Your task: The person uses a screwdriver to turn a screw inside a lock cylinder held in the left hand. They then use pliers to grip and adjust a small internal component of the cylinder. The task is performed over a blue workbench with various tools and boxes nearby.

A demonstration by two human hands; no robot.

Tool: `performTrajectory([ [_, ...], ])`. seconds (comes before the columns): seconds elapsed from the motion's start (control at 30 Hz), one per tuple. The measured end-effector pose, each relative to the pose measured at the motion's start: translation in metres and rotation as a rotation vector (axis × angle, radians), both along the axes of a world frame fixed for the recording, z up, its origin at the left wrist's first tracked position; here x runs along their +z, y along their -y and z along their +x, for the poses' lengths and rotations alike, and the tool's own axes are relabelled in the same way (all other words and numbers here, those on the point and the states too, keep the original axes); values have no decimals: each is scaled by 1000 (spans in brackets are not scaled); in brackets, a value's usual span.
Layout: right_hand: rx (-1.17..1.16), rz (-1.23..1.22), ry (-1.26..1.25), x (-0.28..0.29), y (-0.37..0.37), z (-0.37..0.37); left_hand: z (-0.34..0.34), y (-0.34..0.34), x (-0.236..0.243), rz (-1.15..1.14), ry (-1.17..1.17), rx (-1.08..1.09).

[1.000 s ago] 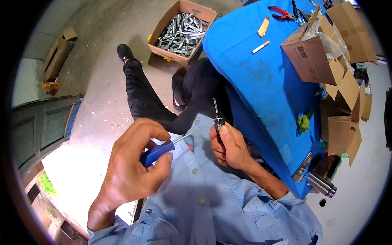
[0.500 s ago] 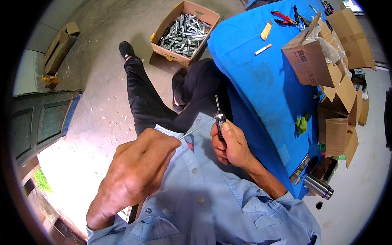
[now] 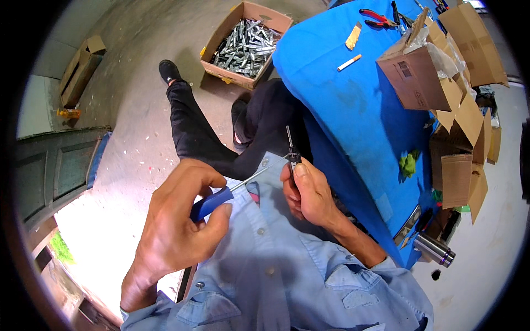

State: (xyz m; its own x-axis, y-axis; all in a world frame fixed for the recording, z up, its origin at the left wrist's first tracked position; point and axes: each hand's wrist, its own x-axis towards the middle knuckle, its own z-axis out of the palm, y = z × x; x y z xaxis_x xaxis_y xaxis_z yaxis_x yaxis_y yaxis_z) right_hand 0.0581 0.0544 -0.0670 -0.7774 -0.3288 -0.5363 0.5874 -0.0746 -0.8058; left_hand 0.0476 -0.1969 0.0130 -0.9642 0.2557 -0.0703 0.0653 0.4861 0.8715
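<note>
On the blue table (image 3: 353, 105), an open brown carton (image 3: 422, 71) carries a small white label (image 3: 406, 69); more brown cartons (image 3: 464, 165) crowd its right edge. Left of the table, an open carton (image 3: 243, 44) holds metal parts.

A grey, speckled concrete floor (image 3: 138, 105) fills the upper left of the frame, littered with pale flecks. A table covered in bright blue cloth (image 3: 364, 110) runs down the right side. At the upper centre an open brown cardboard box of grey metal parts (image 3: 245, 44) sits on the floor beside the table. A flat, empty cardboard box (image 3: 80, 69) lies at the upper left near a pale wall. A dark green panelled door (image 3: 55, 165) stands at the left edge, and strong daylight washes out the floor at the lower left.
</note>
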Motion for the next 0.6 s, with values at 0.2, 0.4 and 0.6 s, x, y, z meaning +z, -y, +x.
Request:
performTrajectory([
  [0.2,12,86,-49,4,-4,-3,1,-2,4,14,-1,20],
  [0.4,32,176,-110,0,-11,-4,5,-3,0,51,44,60],
  [0.6,66,237,-279,-10,-18,-6,6,-7,-5,228,342,182],
])
